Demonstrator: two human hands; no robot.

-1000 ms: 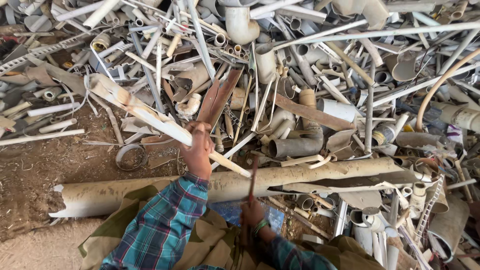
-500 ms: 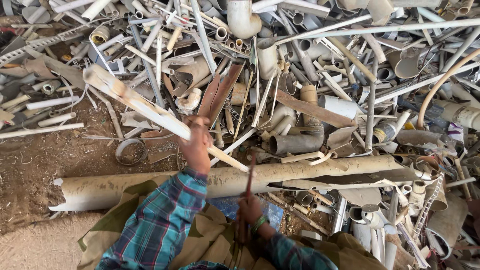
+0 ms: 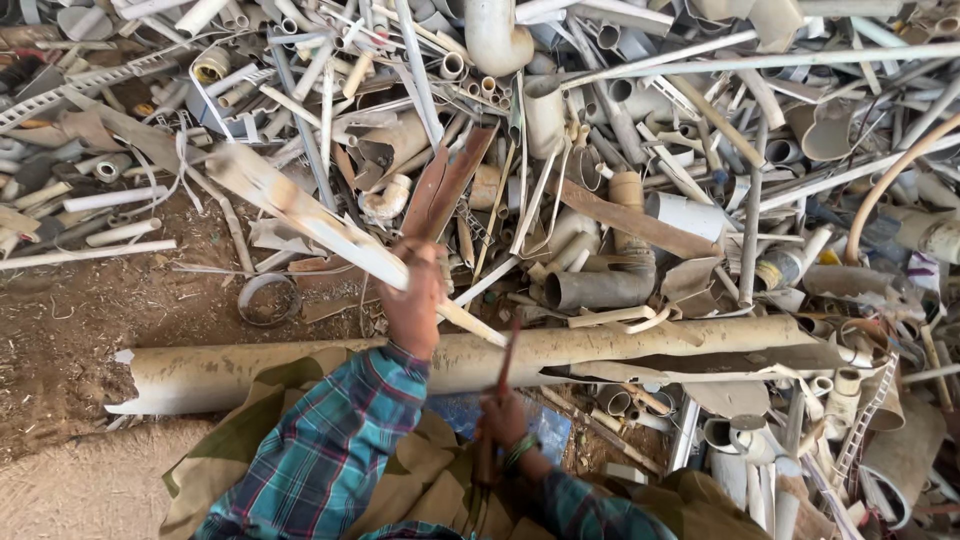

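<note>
My left hand (image 3: 415,300) grips a long, dirty whitish strip of split plastic pipe (image 3: 300,205) that slants up to the left, its near end resting over a big beige pipe (image 3: 620,345) lying crosswise. My right hand (image 3: 500,418), lower and closer to me, is closed around the handle of a thin dark rusty blade tool (image 3: 508,350) held upright against the big pipe. Both sleeves are teal and red plaid. An olive cloth (image 3: 250,440) covers my lap.
A dense heap of scrap plastic pipes, elbows and strips (image 3: 640,140) fills the top and right. Bare dirt ground (image 3: 90,320) lies at left with a loose ring (image 3: 268,298). A blue piece (image 3: 455,412) sits under the big pipe.
The view has shifted slightly; my left hand and the strip have stayed raised in nearly the same place. The right hand keeps its hold on the tool.
</note>
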